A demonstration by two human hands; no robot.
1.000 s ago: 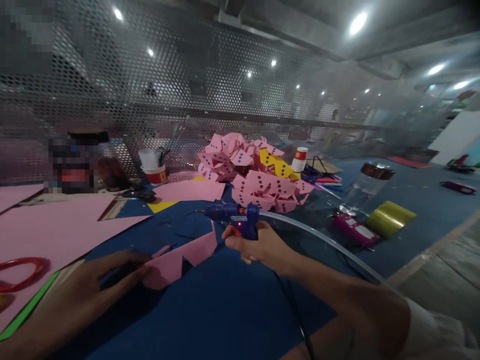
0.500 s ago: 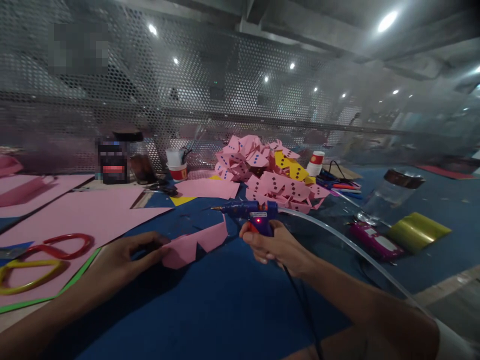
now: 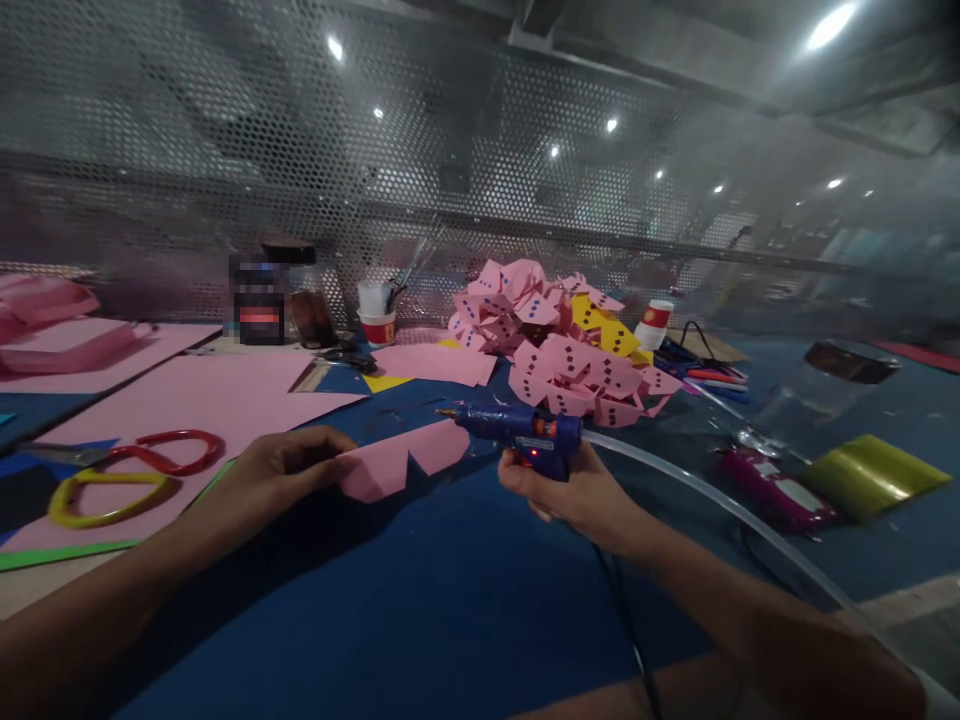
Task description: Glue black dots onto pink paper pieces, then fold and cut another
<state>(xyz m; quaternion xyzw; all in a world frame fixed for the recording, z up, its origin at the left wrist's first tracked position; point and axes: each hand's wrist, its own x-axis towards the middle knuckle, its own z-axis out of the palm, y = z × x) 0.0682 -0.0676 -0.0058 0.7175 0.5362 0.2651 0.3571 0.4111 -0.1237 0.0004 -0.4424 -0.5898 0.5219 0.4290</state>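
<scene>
Above the blue tabletop (image 3: 390, 620), the left hand (image 3: 300, 465) pinches one notched pink strip (image 3: 382, 465) by its left end; the right hand (image 3: 581, 500) grips one glue gun (image 3: 502, 422), nozzle near the strip's other end. The strip looks cut but unfinished, undotted. Behind lies a dotted paper heap (image 3: 517, 300), seemingly further along, uncountable. One pair of scissors (image 3: 112, 479) lies left.

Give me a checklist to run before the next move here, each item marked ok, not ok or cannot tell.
1. Left grip pinching the notched pink paper strip: ok.
2. Right grip around the hot glue gun: ok.
3. Red indicator light lit: ok.
4. Clear glue stick fed into the gun's rear: ok.
5. Nozzle touching the strip: cannot tell.
6. Scissors out of both grips: ok.
</scene>
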